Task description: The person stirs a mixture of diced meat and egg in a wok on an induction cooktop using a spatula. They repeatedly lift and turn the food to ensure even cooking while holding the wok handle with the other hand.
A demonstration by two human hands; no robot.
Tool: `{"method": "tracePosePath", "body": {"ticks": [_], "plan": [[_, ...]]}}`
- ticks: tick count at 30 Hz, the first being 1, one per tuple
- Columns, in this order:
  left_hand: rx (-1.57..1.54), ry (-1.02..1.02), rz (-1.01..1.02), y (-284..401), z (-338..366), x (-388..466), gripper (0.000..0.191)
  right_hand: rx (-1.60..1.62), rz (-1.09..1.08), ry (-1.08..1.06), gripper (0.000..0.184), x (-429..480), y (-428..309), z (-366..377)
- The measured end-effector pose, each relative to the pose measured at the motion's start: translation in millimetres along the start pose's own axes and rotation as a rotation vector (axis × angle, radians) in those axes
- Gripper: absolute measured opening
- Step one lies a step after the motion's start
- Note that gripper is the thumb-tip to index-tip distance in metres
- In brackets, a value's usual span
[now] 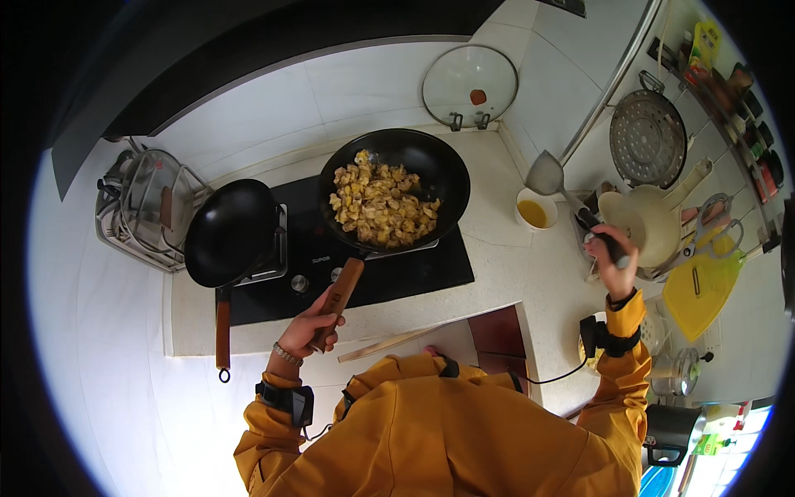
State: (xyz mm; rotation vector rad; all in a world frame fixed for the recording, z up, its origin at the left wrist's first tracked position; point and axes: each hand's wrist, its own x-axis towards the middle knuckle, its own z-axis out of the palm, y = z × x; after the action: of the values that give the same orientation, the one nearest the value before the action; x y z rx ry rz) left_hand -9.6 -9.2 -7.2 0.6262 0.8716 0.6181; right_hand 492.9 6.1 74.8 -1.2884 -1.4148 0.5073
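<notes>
A large black wok stands on the right burner, with browned and yellow chopped food heaped toward its left and front. My left hand is wrapped around its wooden handle, which points toward me. Over on the right, my right hand grips the dark handle of a metal wok spatula. The spatula's blade is raised and points away from me, apart from the wok. Just in front of the blade sits a small white bowl of yellow liquid.
A second black pan rests on the left burner of the gas hob. A lid rack stands left. One glass lid leans against the back wall. Scissors, a yellow cutting board and a perforated steamer plate hang right.
</notes>
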Motion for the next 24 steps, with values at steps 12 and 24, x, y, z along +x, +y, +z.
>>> {"method": "tracePosePath", "body": {"ticks": [12, 24], "plan": [[-0.008, -0.001, 0.014, -1.3, -0.2, -0.3, 0.066, -0.592, -0.29, -0.303, 0.022, -8.2, 4.1, 9.3], [-0.031, 0.009, 0.006, -0.9, -0.1, -0.1, 0.067, -0.682, -0.366, -0.306, 0.024, -5.9, -7.8, 6.2]]}}
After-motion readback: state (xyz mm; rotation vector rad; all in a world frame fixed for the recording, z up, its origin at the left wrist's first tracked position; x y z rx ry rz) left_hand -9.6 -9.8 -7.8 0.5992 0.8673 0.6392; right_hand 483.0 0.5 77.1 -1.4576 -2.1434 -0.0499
